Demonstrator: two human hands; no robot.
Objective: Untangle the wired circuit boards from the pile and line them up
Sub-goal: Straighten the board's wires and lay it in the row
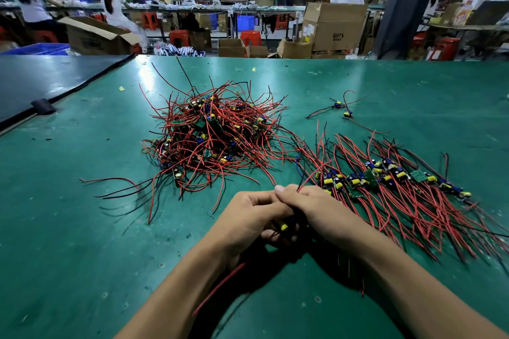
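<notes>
A tangled pile [209,132] of small circuit boards with red and black wires lies mid-table. To its right, a row of boards [391,176] lies side by side, their wires fanning toward me. My left hand [248,217] and my right hand [316,209] meet in front of me, both closed around one wired board [284,226]; only its yellow part shows between the fingers. Red and black wires run up from my right thumb toward the pile, and a red wire [220,286] trails down below my left wrist.
Two loose wired boards [343,109] lie apart at the far right of the green table mat [82,228]. A dark panel [46,80] covers the table's far left corner. Beyond the table's edge stand cardboard boxes, red stools and seated workers.
</notes>
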